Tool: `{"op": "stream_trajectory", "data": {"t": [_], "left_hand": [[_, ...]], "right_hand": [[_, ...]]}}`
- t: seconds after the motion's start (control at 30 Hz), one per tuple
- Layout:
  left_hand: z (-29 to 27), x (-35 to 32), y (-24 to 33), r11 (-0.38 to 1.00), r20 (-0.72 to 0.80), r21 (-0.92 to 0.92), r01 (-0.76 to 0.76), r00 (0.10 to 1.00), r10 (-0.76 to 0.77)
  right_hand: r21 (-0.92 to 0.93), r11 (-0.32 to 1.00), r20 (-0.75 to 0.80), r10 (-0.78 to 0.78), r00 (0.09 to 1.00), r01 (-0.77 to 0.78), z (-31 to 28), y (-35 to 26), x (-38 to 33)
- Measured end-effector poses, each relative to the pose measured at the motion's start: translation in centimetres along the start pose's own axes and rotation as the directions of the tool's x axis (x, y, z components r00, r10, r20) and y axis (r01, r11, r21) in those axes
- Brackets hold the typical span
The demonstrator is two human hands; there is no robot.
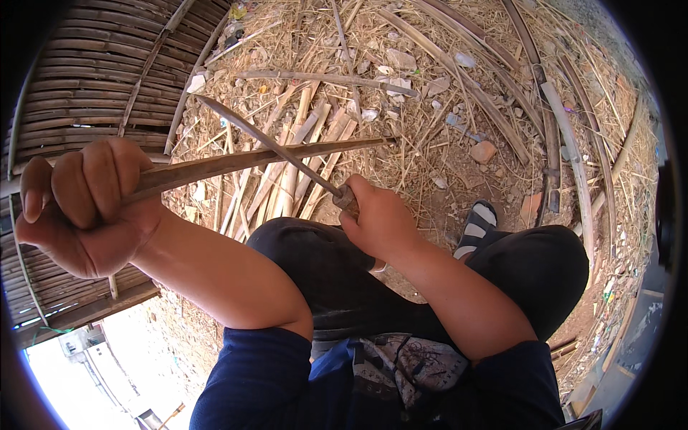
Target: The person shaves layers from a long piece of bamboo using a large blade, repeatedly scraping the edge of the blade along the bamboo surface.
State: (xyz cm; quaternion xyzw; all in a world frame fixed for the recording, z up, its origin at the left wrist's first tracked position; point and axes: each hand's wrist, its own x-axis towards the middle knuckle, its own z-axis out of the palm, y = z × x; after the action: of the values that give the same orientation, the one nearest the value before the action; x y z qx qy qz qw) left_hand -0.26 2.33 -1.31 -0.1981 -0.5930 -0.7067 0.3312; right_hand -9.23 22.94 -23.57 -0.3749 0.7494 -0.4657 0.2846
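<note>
My left hand (93, 204), raised at the left, is closed around one end of a long bamboo strip (229, 163). The strip stretches to the right across the picture, its far end over the littered ground. In my right hand (380, 218), near the middle, is the handle of a long-bladed knife (265, 137). Its narrow dark blade points up and to the left and crosses the bamboo strip. Whether blade and strip touch at the crossing I cannot tell. Both hands are above my bent knees.
Split bamboo pieces (287, 179) lie in a pile beyond my knees. A slatted bamboo wall (107, 79) stands at the left. Long bamboo poles (459, 86) lie at the upper right, among straw, stones and brick fragments (483, 151). My sandalled foot (476, 226) rests on the ground.
</note>
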Motion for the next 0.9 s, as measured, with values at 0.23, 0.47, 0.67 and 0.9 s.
{"op": "stream_trajectory", "data": {"t": [0.23,0.47,0.67,0.9], "left_hand": [[-2.2,-0.9,0.3,0.999,-0.015,-0.03,-0.043,0.999,0.042],[-1.0,-0.7,0.3,0.995,0.149,-0.097,-0.007,0.989,0.022],[-0.5,-0.6,-0.1,0.994,0.174,-0.107,0.033,0.985,-0.014],[-1.0,-0.7,0.3,0.999,0.215,-0.035,0.001,0.977,0.006]], "right_hand": [[-0.132,0.987,0.087,0.101,0.991,-0.089,-2.2,-0.2,0.8],[-0.118,0.991,0.069,0.068,0.995,-0.06,-2.1,-1.5,0.6],[-0.178,0.938,0.009,0.304,0.953,-0.298,-1.5,4.6,1.5],[0.024,0.998,0.061,0.048,0.997,-0.049,-0.1,0.6,0.7]]}}
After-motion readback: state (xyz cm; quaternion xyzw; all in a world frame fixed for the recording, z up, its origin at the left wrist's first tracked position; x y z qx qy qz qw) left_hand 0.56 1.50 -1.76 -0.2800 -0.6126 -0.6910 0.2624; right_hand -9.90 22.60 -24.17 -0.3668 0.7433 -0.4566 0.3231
